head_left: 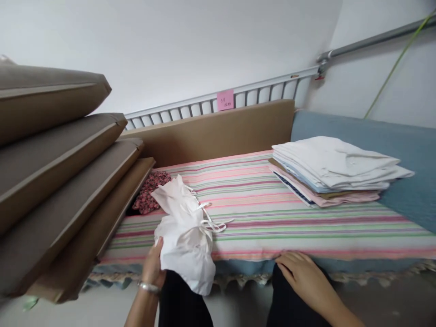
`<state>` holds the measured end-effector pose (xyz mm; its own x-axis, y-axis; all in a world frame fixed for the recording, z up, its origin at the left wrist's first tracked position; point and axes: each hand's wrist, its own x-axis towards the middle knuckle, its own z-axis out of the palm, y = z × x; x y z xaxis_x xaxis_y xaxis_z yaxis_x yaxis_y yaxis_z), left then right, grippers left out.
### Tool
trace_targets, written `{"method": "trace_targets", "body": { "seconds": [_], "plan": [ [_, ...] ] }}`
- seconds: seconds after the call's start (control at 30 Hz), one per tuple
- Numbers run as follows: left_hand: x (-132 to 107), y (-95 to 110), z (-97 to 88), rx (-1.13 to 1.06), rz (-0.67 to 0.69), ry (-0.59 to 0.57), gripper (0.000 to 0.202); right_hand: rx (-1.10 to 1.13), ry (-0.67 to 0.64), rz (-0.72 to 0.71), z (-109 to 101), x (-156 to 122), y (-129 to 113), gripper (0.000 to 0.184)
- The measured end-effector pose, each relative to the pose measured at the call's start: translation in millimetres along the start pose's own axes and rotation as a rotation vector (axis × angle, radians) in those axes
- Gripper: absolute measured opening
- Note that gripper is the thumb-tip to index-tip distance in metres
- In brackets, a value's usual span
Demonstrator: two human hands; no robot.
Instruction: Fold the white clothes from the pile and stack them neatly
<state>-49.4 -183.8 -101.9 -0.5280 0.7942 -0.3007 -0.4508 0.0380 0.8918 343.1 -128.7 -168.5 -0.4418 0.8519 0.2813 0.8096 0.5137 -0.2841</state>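
Note:
My left hand (152, 265), with a silver bracelet on the wrist, grips the lower end of a crumpled white garment (185, 231) with thin strings that lies over the front edge of the striped sheet (272, 213). A dark floral cloth (150, 190) lies just behind the garment. My right hand (304, 277) rests low at the front edge of the bed, fingers stretched out, holding nothing.
A stack of folded white, blue and pink clothes (334, 170) sits at the right on the bed. Several grey-brown cushions (57, 181) are piled at the left. A cardboard panel (218, 129), a railing with a pink note (225, 100) and a white wall stand behind.

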Motion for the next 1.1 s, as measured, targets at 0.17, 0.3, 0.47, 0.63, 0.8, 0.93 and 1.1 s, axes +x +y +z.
{"method": "trace_targets", "body": {
  "seconds": [0.17,0.3,0.47,0.63,0.8,0.93,1.1],
  "plan": [
    [-12,4,-56.7,-0.057,-0.047,0.036,0.016,0.003,0.013,-0.027,5,2,5,0.023],
    [-25,6,-55.4,-0.081,-0.068,0.028,0.027,0.027,0.003,-0.022,10,6,6,0.023],
    [-25,6,-45.0,-0.079,-0.051,-0.016,0.034,0.233,-0.061,0.029,9,23,-28,0.03],
    [-19,6,-43.1,-0.099,-0.035,-0.04,0.03,0.483,-0.12,-0.087,6,66,-116,0.027],
    [-20,2,-40.3,-0.196,-0.112,-0.187,0.034,0.866,-0.208,-0.009,28,104,-192,0.023],
    [-26,-4,-23.4,-0.153,-0.151,-0.264,0.043,1.359,-0.366,0.425,46,117,-220,0.038],
    [-35,-19,15.0,-0.111,-0.156,-0.386,0.042,1.606,-0.43,0.555,47,113,-218,0.04]
  ]
}}
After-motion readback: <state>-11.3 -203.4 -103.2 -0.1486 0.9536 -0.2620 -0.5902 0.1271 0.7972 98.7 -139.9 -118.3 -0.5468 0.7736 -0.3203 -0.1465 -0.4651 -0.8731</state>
